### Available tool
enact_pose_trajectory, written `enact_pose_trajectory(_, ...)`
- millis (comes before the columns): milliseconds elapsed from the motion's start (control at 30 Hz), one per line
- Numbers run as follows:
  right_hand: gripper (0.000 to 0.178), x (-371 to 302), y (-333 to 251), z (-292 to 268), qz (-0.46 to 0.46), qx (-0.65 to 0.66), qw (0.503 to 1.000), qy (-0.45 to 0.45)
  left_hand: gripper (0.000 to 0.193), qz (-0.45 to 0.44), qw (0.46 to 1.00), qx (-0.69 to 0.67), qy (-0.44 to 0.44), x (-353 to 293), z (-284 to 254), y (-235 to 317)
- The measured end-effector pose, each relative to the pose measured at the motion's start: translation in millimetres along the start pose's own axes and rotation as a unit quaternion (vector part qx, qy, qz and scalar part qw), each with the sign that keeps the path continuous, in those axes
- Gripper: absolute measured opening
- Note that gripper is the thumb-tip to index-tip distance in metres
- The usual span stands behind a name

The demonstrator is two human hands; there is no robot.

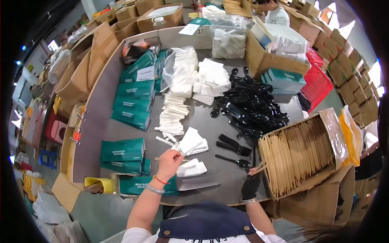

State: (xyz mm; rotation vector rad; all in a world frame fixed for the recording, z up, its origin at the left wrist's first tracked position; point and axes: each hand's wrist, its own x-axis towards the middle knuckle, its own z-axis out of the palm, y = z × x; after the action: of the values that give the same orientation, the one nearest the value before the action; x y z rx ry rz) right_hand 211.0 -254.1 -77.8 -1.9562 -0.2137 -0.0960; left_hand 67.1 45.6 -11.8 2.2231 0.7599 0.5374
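Note:
My left hand (169,161) is pinched closed at the end of a narrow white packet (175,146), next to folded white napkins (191,141). A thin wooden stick shows on either side of this hand; I cannot tell whether it is held. In a black fingerless glove, my right hand (249,185) grips the ends of wooden chopsticks (260,167) at the edge of a carton packed with chopsticks (300,152). Between the hands lie black plastic forks (235,146) and a black spoon (233,160). More narrow white packets (172,115) are heaped beyond my left hand.
Green printed pouches (131,106) lie in stacks along the left wall. Black plastic spoons (255,103) form a big pile right of centre. A red crate (316,83) and an open carton (271,60) stand at the far right. Another person (277,15) is at the back.

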Motion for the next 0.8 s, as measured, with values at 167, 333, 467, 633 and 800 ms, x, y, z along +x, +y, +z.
enact_pose_trajectory(167,0.024,9,-40,-1,0.180,-0.110,0.959,-0.187,0.017,0.107,0.989,0.097,0.029,22,35,-26)
enact_pose_trajectory(333,0.032,30,-28,33,-0.184,-0.212,0.939,-0.197,0.045,0.022,0.997,0.074,-0.019,19,33,-51)
enact_pose_trajectory(467,0.013,41,-32,30,-0.125,-0.334,0.892,-0.277,0.040,0.033,0.997,0.061,-0.046,32,37,-33)
enact_pose_trajectory(633,0.014,44,-27,21,-0.128,-0.298,0.910,-0.259,0.024,0.045,0.997,0.044,-0.042,31,33,-26)
enact_pose_trajectory(800,0.014,47,-60,10,-0.178,-0.245,0.930,-0.210,0.014,-0.116,0.972,-0.127,-0.162,-28,-18,6)
